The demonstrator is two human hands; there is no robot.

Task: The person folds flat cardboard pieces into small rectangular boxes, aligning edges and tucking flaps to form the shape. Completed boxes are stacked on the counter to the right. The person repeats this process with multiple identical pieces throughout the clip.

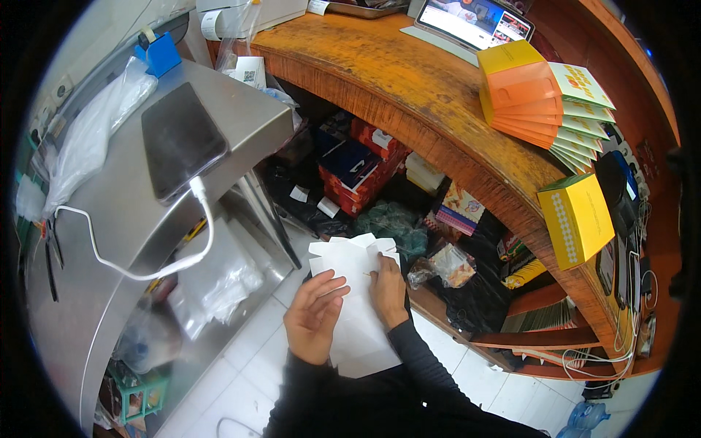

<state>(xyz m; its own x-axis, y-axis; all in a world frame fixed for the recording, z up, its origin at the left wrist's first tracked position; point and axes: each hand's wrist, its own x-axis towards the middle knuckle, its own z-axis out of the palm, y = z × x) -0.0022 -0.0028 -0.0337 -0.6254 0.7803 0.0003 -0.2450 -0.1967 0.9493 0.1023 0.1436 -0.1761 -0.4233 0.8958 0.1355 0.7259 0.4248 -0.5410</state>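
Observation:
A flat white cardboard box blank (363,337) lies across my lap, its cut flaps pointing away from me at the far end. My left hand (314,321) hovers over its left side, palm turned inward, fingers loosely bent and apart, holding nothing. At the blank's right edge, just below the flaps, my right hand (388,292) grips the card with bent fingers. Part of the right edge is hidden by that hand.
On the left, a steel table (252,120) bears a phone (184,141) with a white cable. The curved wooden counter (350,55) holds a tablet (475,22), fanned orange-and-yellow cartons (526,95) and a yellow box (577,221). Red boxes (347,186) are stacked underneath.

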